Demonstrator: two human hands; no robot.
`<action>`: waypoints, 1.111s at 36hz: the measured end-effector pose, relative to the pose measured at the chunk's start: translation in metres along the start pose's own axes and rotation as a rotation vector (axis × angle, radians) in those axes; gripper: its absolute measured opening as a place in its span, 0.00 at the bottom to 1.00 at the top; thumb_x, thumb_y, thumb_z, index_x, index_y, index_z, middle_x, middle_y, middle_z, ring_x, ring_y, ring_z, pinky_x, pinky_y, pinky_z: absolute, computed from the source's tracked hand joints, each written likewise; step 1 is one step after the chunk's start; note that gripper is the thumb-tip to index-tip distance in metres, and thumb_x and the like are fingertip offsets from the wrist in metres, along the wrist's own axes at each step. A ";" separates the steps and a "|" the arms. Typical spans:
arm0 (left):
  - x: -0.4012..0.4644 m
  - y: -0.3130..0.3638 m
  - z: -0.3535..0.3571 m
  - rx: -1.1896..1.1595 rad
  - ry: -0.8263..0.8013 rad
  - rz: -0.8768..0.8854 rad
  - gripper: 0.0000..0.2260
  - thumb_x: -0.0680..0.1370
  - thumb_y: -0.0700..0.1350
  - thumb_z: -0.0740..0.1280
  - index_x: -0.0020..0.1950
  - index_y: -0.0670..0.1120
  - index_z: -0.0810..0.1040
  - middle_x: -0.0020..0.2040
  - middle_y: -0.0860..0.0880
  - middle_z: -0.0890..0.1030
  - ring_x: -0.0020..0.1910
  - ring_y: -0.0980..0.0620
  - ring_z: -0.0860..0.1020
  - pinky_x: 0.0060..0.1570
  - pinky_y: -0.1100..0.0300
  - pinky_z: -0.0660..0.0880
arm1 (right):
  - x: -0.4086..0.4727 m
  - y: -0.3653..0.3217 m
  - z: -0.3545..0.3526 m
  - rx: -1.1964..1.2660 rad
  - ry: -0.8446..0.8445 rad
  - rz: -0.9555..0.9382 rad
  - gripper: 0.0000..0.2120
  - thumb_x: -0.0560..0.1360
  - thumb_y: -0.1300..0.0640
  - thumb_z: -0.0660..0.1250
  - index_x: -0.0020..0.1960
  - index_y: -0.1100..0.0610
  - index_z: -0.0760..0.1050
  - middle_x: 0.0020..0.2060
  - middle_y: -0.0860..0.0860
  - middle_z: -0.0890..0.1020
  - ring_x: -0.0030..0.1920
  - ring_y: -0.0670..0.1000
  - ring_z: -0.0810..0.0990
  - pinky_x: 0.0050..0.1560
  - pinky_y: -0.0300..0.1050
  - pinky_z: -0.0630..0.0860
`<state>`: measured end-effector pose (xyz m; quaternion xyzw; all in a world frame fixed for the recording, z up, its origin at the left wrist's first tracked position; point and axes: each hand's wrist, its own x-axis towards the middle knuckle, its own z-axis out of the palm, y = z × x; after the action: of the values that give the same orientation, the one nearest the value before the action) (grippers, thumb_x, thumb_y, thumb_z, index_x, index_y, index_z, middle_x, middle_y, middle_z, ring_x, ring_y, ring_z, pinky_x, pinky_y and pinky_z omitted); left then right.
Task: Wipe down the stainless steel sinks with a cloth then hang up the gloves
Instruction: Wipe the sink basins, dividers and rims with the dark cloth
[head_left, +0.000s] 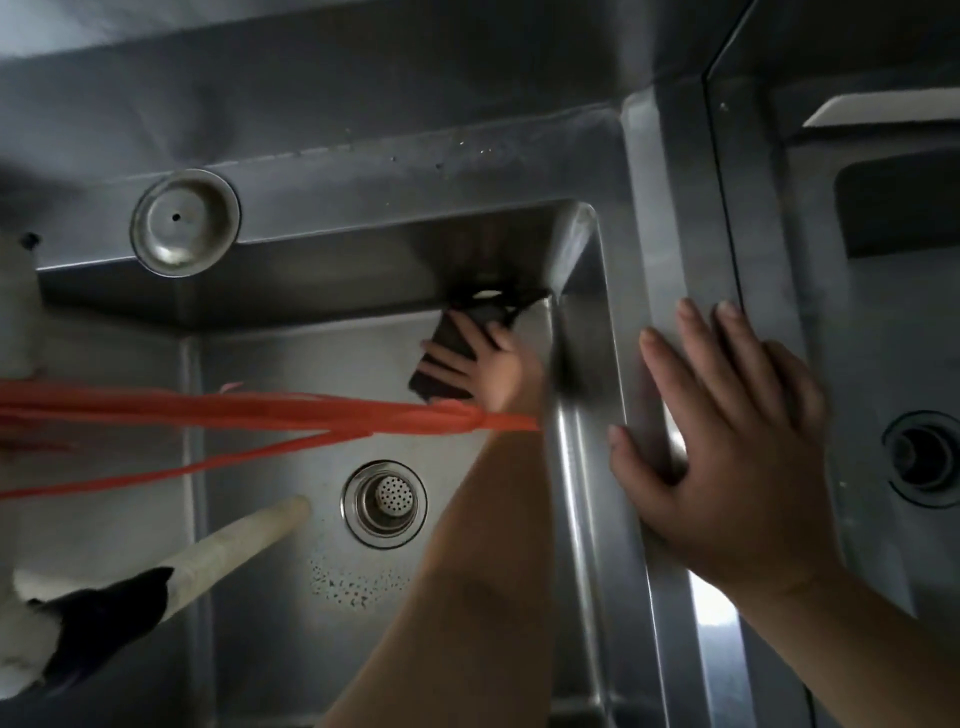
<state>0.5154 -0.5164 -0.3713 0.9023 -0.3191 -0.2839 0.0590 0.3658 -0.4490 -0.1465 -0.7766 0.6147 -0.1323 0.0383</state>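
Observation:
I look down into a stainless steel sink. My left hand reaches into its far right corner, fingers spread flat on a dark cloth, pressing it where the floor meets the back wall. My right hand lies palm down, fingers straight, on the steel divider rim between the two sinks. No gloves can be made out.
A drain strainer sits in the sink floor. Orange-red strips stretch across the view from the left. A cream handle with a black-and-white thing pokes in at the lower left. A round steel cap is on the deck. A second sink with its drain is at right.

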 end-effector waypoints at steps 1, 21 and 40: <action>-0.013 0.009 0.007 -0.012 -0.041 0.055 0.31 0.75 0.63 0.35 0.78 0.58 0.36 0.80 0.44 0.34 0.77 0.38 0.30 0.68 0.31 0.29 | 0.000 0.001 0.000 -0.004 0.002 -0.002 0.29 0.74 0.45 0.65 0.71 0.58 0.72 0.75 0.55 0.68 0.77 0.57 0.62 0.72 0.61 0.59; -0.050 -0.083 0.002 0.531 -0.247 0.693 0.25 0.79 0.63 0.39 0.77 0.66 0.43 0.80 0.49 0.35 0.77 0.45 0.29 0.66 0.38 0.22 | 0.001 -0.002 -0.005 -0.063 -0.104 0.034 0.31 0.75 0.41 0.60 0.74 0.55 0.67 0.77 0.53 0.63 0.78 0.56 0.57 0.75 0.58 0.55; -0.147 -0.291 -0.036 0.803 -0.543 1.660 0.23 0.80 0.62 0.49 0.76 0.67 0.59 0.81 0.46 0.57 0.80 0.41 0.54 0.73 0.32 0.47 | -0.055 -0.064 0.002 -0.181 -0.155 0.222 0.23 0.77 0.50 0.58 0.71 0.50 0.69 0.78 0.54 0.60 0.79 0.61 0.52 0.75 0.66 0.49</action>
<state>0.5998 -0.2000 -0.3548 0.2450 -0.9325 -0.2205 -0.1480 0.4153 -0.3802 -0.1426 -0.7122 0.7013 -0.0108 0.0298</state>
